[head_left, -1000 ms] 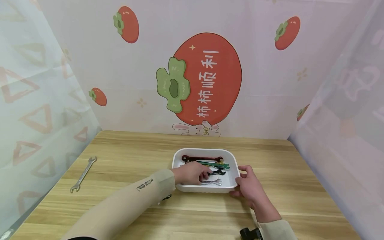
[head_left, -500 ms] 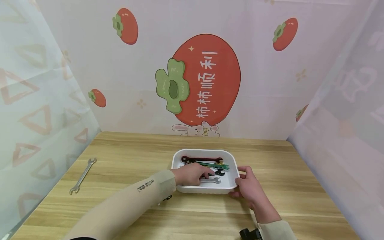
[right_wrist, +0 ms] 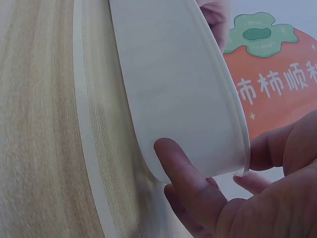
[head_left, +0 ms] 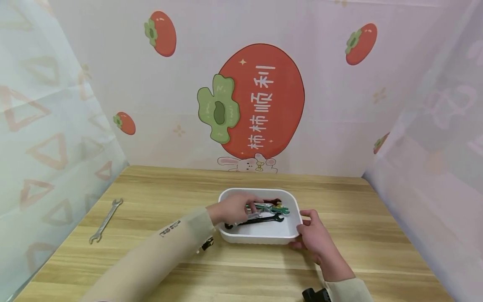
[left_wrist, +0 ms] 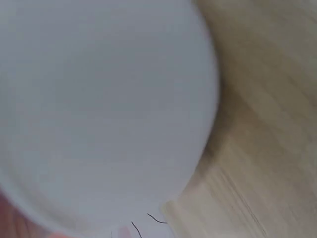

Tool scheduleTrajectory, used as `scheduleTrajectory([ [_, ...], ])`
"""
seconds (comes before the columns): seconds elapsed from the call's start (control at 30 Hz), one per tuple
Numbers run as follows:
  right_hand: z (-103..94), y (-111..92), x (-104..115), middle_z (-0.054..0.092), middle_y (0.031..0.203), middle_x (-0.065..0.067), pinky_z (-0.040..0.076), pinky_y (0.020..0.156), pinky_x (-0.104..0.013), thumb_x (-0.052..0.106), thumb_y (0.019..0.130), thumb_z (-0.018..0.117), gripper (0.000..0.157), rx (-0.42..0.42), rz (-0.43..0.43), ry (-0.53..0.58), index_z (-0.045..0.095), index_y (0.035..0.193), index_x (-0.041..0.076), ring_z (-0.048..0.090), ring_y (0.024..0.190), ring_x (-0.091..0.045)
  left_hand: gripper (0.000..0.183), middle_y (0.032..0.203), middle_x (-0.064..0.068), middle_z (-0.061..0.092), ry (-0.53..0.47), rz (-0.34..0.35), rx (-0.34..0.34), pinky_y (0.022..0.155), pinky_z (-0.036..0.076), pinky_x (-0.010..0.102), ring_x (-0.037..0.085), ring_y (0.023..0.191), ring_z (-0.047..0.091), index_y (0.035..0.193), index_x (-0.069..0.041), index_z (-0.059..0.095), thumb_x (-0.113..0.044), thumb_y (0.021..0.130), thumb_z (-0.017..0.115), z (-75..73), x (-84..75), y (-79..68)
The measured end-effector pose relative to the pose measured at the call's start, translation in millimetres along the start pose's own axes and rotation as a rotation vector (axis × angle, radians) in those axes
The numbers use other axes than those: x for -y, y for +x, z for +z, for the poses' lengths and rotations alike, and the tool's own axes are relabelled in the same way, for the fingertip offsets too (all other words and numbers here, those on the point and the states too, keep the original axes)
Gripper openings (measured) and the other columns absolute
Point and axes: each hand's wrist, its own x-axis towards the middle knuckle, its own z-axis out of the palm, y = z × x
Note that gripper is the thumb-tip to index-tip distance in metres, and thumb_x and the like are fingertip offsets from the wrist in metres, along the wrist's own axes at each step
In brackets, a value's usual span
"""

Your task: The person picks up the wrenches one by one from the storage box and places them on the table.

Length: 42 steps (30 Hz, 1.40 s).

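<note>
My left hand [head_left: 234,208] reaches into the white tray [head_left: 260,240] and pinches a silver wrench [head_left: 255,215], partly hidden by the fingers. In front of it a black open-end wrench [head_left: 260,220] lies along the tray floor. Behind are a green wrench [head_left: 282,210] and a dark red wrench [head_left: 274,201], with a bit of gold showing between. At the tray's front right corner, my right hand [head_left: 313,235] grips the rim and wall. The right wrist view shows a finger [right_wrist: 173,156] against the tray's outer wall [right_wrist: 178,84].
One more silver wrench [head_left: 106,221] lies on the left part of the wooden table [head_left: 166,188]. Fabric sheets with persimmon prints stand at the back and sides. The tray wall [left_wrist: 109,109] fills most of the left wrist view.
The silver wrench at the tray's front has been lifted by my left hand and carried toward the back, over the green wrench. The black wrench is now uncovered. My right hand stays put.
</note>
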Motion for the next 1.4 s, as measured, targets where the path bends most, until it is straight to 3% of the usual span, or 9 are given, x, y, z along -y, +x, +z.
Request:
scheduleTrajectory([
  [0.13,-1.3,-0.6,0.0,0.036,0.134,-0.033,0.058,0.071,-0.05,-0.004,0.101,0.037,0.049,0.002,-0.008,-0.004,0.023,0.148,0.0,0.062,0.098,-0.042,0.066,0.1,-0.001,0.064,-0.294,-0.071,-0.061,0.06,0.054,0.03,0.017,0.074,0.06,0.134,-0.016,0.062,0.016,0.076,0.065,-12.1,3.4,-2.5],
  [0.27,-1.8,-0.8,0.1,0.036,0.133,-0.034,0.058,0.07,-0.05,-0.005,0.101,0.037,0.05,0.007,-0.015,-0.006,0.022,0.148,-0.001,0.062,0.097,-0.041,0.064,0.107,0.01,0.061,-0.577,-0.138,-0.085,0.067,0.058,0.04,0.028,0.083,0.062,0.132,-0.012,0.063,0.019,0.075,0.065,-21.8,7.2,-6.7],
  [0.53,-1.0,-1.0,0.5,0.035,0.132,-0.034,0.058,0.07,-0.05,-0.005,0.1,0.036,0.05,0.01,-0.014,-0.002,0.022,0.148,-0.001,0.063,0.095,-0.04,0.066,0.114,0.016,0.056,-0.816,-0.162,-0.106,0.071,0.058,0.045,0.031,0.09,0.061,0.135,-0.006,0.052,0.018,0.075,0.064,-33.1,12.9,-16.3],
  [0.8,-1.2,1.7,-0.1,0.037,0.134,-0.034,0.058,0.07,-0.05,-0.003,0.102,0.038,0.05,0.007,-0.007,-0.009,0.022,0.148,0.0,0.064,0.094,-0.038,0.065,0.118,0.02,0.054,-0.878,-0.188,-0.188,0.07,0.058,0.042,0.028,0.086,0.06,0.135,-0.003,0.05,0.021,0.076,0.063,-38.8,19.6,-22.5],
  [0.97,-1.1,3.0,-0.5,0.036,0.134,-0.034,0.058,0.07,-0.05,-0.004,0.101,0.037,0.05,0.007,-0.005,0.0,0.022,0.149,0.0,0.062,0.097,-0.041,0.065,0.118,0.019,0.053,-0.915,-0.171,-0.278,0.069,0.058,0.04,0.028,0.085,0.06,0.137,0.001,0.046,0.021,0.076,0.059,-53.9,28.4,-34.5],
  [1.1,-0.8,3.1,-0.8,0.034,0.135,-0.034,0.058,0.071,-0.05,-0.004,0.101,0.037,0.051,0.012,-0.006,0.008,0.021,0.149,0.001,0.061,0.101,-0.044,0.062,0.116,0.016,0.053,-0.937,-0.173,-0.339,0.069,0.058,0.037,0.024,0.087,0.059,0.138,0.002,0.042,0.019,0.081,0.056,-73.2,45.8,-54.0],
  [1.23,-0.8,2.8,-0.7,0.035,0.135,-0.034,0.058,0.071,-0.05,-0.005,0.101,0.036,0.05,0.013,-0.007,0.012,0.021,0.149,0.0,0.06,0.102,-0.045,0.061,0.126,0.022,0.048,-0.914,-0.199,-0.365,0.072,0.057,0.035,0.022,0.089,0.057,0.143,0.005,0.036,0.015,0.086,0.055,-91.0,68.3,-79.1],
  [1.4,-1.1,2.4,-0.6,0.036,0.134,-0.034,0.058,0.071,-0.05,-0.004,0.101,0.035,0.049,0.011,-0.006,0.014,0.021,0.148,0.0,0.061,0.102,-0.044,0.065,0.14,0.031,0.038,-0.838,-0.284,-0.364,0.079,0.057,0.037,0.023,0.095,0.057,0.148,0.009,0.029,0.013,0.088,0.056,-97.1,102.6,-112.2],
])
